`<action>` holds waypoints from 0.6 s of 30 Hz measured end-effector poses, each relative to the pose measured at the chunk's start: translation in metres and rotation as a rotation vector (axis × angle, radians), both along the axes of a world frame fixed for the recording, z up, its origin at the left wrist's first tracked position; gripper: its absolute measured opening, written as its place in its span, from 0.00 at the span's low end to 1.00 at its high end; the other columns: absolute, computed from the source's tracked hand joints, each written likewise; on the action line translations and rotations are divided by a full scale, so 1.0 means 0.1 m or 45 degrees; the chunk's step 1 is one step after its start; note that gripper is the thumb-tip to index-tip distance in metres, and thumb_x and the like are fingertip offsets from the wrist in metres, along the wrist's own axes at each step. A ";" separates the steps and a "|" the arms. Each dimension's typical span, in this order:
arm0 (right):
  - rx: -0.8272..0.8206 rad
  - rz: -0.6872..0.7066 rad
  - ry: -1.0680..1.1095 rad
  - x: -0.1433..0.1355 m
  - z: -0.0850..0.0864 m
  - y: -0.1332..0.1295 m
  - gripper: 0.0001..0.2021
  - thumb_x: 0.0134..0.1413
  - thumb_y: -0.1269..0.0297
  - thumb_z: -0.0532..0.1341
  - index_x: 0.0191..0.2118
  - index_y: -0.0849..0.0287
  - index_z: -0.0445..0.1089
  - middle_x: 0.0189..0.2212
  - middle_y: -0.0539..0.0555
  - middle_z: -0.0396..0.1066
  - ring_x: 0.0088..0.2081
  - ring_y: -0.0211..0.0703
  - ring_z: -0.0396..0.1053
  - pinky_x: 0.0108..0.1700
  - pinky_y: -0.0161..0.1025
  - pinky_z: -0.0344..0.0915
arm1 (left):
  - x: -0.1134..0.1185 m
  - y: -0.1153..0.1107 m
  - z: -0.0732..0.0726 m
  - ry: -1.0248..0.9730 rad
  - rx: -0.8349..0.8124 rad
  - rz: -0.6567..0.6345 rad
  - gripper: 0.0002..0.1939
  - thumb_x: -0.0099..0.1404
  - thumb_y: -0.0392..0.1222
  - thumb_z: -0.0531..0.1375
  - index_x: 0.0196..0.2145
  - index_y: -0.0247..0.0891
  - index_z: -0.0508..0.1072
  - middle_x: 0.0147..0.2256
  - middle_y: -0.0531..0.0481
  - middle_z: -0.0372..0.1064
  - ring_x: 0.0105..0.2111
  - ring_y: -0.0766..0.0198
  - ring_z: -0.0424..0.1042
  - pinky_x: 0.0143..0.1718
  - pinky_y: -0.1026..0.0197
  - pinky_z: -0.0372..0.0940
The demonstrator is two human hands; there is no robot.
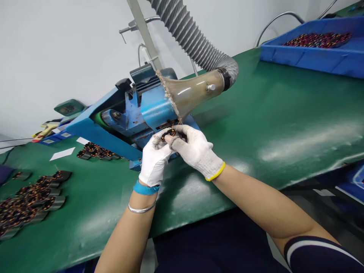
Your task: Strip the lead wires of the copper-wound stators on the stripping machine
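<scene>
Both gloved hands — left (pixel 155 159), right (pixel 196 149) — hold one wound coil (pixel 170 133) in a narrow grip beside the blue machine (pixel 159 108).

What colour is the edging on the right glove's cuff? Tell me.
The cuff edging is yellow, seen best in the head view.

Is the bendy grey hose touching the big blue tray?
Apart. The head view shows a strip of green table between the hose and the tray.
</scene>
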State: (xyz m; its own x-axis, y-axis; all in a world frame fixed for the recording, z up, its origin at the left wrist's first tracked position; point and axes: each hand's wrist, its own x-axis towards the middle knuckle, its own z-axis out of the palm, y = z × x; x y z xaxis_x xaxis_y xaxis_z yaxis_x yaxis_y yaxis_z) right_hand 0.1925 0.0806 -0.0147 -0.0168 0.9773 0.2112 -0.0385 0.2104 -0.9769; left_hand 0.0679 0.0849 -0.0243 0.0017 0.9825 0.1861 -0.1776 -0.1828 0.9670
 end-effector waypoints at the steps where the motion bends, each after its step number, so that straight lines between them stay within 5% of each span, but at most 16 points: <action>1: 0.004 0.003 0.022 0.00 0.00 0.00 0.20 0.49 0.55 0.65 0.46 0.62 0.73 0.44 0.58 0.74 0.44 0.47 0.71 0.50 0.46 0.69 | 0.00 0.01 0.00 0.008 0.012 0.008 0.28 0.44 0.46 0.74 0.43 0.38 0.75 0.45 0.46 0.76 0.46 0.55 0.76 0.50 0.54 0.71; 18: 0.002 -0.055 0.159 -0.02 0.00 0.00 0.18 0.50 0.54 0.63 0.43 0.62 0.72 0.40 0.58 0.76 0.43 0.46 0.73 0.48 0.43 0.70 | 0.09 -0.03 0.19 -0.034 -0.133 -0.038 0.28 0.41 0.45 0.75 0.41 0.38 0.73 0.42 0.46 0.76 0.46 0.53 0.76 0.46 0.52 0.74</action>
